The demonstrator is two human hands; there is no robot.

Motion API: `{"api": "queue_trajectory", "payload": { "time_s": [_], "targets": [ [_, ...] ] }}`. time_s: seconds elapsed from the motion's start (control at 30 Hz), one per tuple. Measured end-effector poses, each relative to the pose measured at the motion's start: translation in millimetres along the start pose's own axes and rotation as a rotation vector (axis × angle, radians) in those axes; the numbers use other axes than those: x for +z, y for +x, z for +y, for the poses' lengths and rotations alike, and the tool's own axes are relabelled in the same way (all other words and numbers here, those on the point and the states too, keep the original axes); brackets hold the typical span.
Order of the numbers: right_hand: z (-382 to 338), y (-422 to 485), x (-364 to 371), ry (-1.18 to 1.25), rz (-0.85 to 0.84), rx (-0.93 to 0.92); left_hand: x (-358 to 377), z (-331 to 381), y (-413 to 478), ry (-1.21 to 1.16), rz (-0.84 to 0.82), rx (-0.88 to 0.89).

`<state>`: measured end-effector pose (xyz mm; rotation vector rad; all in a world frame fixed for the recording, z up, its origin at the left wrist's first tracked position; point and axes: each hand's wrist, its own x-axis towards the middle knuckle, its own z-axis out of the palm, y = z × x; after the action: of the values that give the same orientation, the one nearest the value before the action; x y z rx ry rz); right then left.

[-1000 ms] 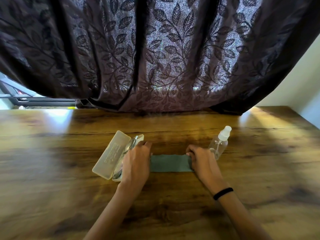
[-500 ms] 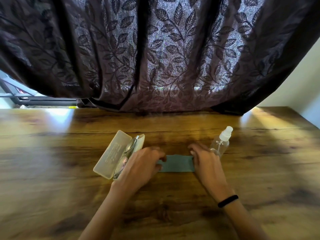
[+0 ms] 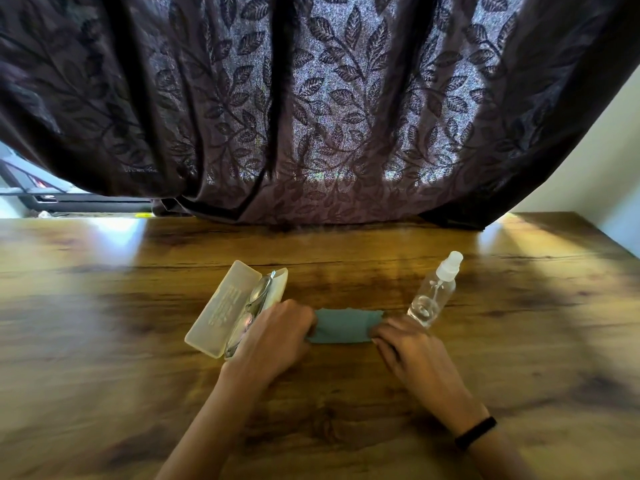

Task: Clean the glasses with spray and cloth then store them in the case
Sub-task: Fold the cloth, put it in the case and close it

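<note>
A folded teal cloth [image 3: 347, 325] lies on the wooden table [image 3: 104, 341] between my hands. My left hand [image 3: 273, 336] grips its left end and my right hand [image 3: 412, 351] grips its right end. Just left of my left hand, a translucent white glasses case [image 3: 227, 306] stands open, with the metal-framed glasses [image 3: 254, 304] lying inside it. A clear spray bottle [image 3: 434, 292] with a white nozzle lies tilted on the table beside my right hand's fingers.
A dark leaf-patterned curtain [image 3: 311, 116] hangs down to the table's far edge. A window frame [image 3: 52, 197] shows at far left, a pale wall [image 3: 588, 168] at the right. My right wrist wears a black band [image 3: 476, 432].
The cloth looks narrower front to back than a second ago. My left hand slid right over it, then came back to its left end; both hands now pinch its ends.
</note>
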<state>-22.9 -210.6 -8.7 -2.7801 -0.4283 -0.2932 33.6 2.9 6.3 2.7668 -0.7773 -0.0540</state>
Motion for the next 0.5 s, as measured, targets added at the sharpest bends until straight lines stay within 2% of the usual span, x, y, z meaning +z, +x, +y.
{"api": "queue_trajectory", "payload": {
  "time_s": [0.2, 0.4, 0.5],
  "targets": [
    [0.4, 9.0, -1.5, 0.114, 0.020, 0.060, 1.0, -4.8, 4.3, -0.024, 0.001, 0.006],
    [4.5, 29.4, -1.5, 0.118, 0.040, 0.133, -6.7, -6.5, 15.6, -0.036, 0.178, -0.106],
    [4.0, 42.8, -1.2, 0.085, 0.023, 0.187, -5.6, -4.4, 22.7, -0.030, 0.189, -0.137]
  ]
}}
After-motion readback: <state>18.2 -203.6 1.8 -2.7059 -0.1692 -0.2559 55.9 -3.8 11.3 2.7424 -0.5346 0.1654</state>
